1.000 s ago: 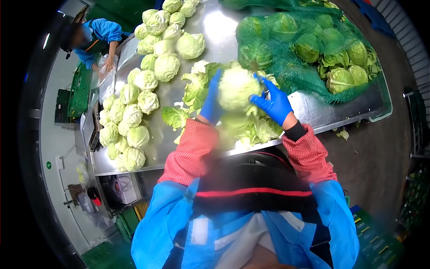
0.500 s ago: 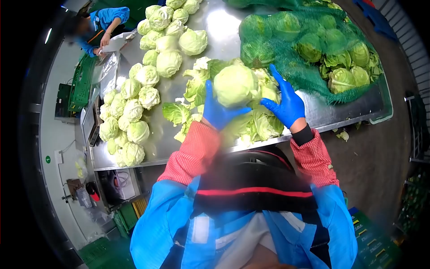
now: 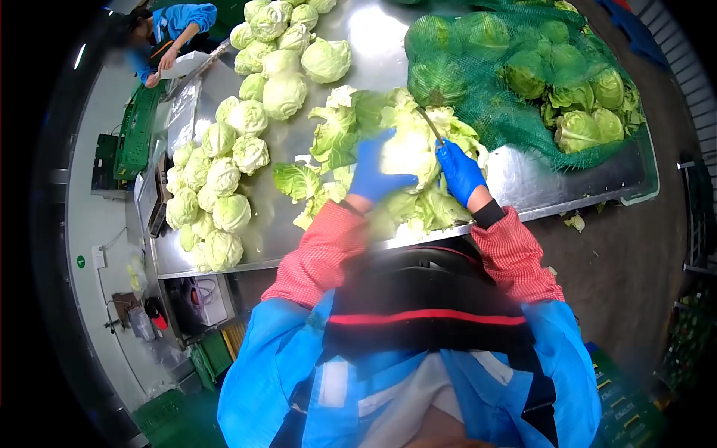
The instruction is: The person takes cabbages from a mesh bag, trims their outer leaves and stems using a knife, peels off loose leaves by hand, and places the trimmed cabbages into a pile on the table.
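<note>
A pale green cabbage (image 3: 409, 158) sits in front of me among loose outer leaves on the metal table. My left hand (image 3: 373, 170), in a blue glove and smeared by motion, cups its left side with the thumb held out along the front. My right hand (image 3: 461, 173), also gloved in blue, is closed around a knife (image 3: 431, 125). The thin blade points up and left over the cabbage's right side; the handle is mostly hidden in the fist. Trimmed leaves (image 3: 332, 138) lie left of the cabbage, and more leaves (image 3: 437, 213) spread below it.
Several trimmed cabbages (image 3: 224, 178) are heaped along the left of the metal table (image 3: 299, 246). A green net sack (image 3: 485, 97) with cabbages lies at the right. At the far left, a person in a blue jacket (image 3: 179, 30) handles something white. Green crates (image 3: 137, 142) stand beyond.
My right hand, open beside the cabbage before, now grips a knife and has come closer to it. My left hand has shifted slightly right. The cabbage has come down and right among the leaves.
</note>
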{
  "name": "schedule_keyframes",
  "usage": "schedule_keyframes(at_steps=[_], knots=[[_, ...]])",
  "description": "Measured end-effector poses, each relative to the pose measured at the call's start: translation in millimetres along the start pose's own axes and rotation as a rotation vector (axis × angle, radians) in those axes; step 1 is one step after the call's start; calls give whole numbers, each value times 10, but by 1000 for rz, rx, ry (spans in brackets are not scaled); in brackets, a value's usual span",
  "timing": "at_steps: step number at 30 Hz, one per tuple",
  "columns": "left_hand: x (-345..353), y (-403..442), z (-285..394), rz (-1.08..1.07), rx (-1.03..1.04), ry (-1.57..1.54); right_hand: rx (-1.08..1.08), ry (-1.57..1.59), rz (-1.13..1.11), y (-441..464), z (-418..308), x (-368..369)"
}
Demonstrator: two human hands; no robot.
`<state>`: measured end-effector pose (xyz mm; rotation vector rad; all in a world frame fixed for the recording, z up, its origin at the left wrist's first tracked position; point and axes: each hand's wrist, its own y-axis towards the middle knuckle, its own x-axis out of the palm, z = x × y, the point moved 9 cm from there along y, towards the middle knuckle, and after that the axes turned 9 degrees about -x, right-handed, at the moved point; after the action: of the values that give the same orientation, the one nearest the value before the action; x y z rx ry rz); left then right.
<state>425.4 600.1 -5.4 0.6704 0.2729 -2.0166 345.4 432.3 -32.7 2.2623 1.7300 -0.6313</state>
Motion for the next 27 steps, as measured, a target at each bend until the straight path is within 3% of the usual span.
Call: schedule_keyframes(at_steps=[1,4,7,9,16,18,22,25,27], knots=[[58,19,-36,8,-54,56,-88,-200,28,-64,-57,-94],[173,152,10,-12,-182,253,-210,-393,100,-241,-254,-247],[308,218,76,18,-3,53,-303,-524,181,-461,-416,-270],[363,263,56,2,-14,114,-219,-582,112,-522,-263,-192],[450,420,-20,6,-282,272,-167,-670,244,-314,16,-162],[443,427,-30,20,-344,258,-123,-694,188,-168,82,-174],[495,256,118,55,-221,302,45,-594,125,181,381,-417],[412,211,-32,65,-197,103,-22,-544,-48,125,-111,-317],[402,183,-40,31,-173,60,-84,-470,57,88,-332,-330]])
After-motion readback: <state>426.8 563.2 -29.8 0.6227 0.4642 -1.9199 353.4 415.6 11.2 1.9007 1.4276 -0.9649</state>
